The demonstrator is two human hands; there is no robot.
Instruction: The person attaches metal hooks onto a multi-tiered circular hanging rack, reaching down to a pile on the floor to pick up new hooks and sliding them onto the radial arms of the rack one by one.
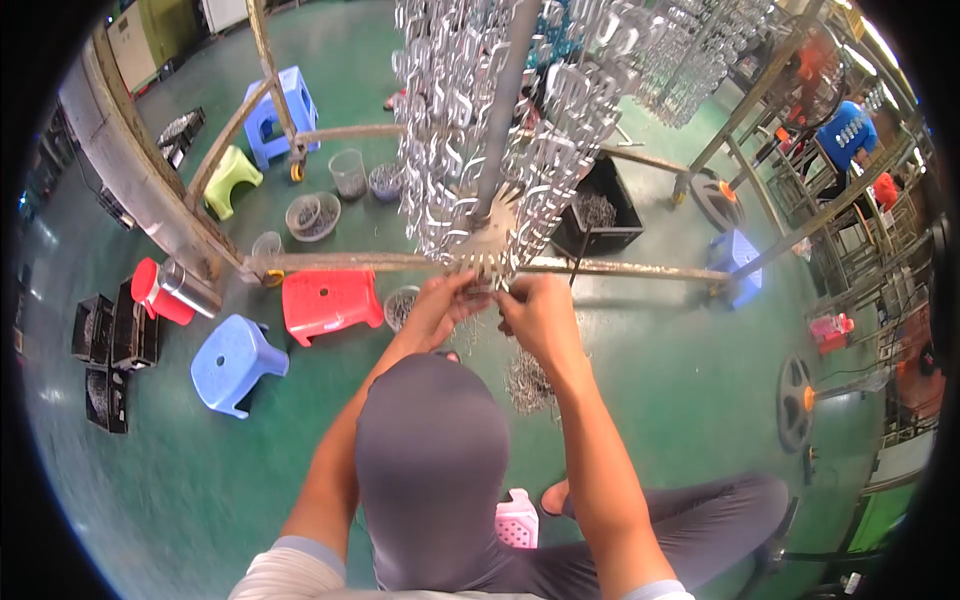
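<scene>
A hanging rack (500,130) is densely hung with shiny bent metal pieces around a grey central pole. At its lower end is a toothed metal disc (490,240). My left hand (447,303) is just under the disc, its fingers curled together at the lowest pieces. Close beside it, my right hand (537,312) is closed in a pinch, knuckles up. The fingertips of both hands nearly meet, and I cannot tell what small thing they hold. A thin dark rod (578,252) rises by my right hand. Below lies a pile of small metal pieces (530,383) on the floor.
A rusty frame bar (640,268) crosses behind my hands. Left are a red stool (330,303), a blue stool (235,362) and bowls (313,215) of parts. A black crate (600,215) with metal pieces stands behind the bar. A person in blue (848,135) sits far right.
</scene>
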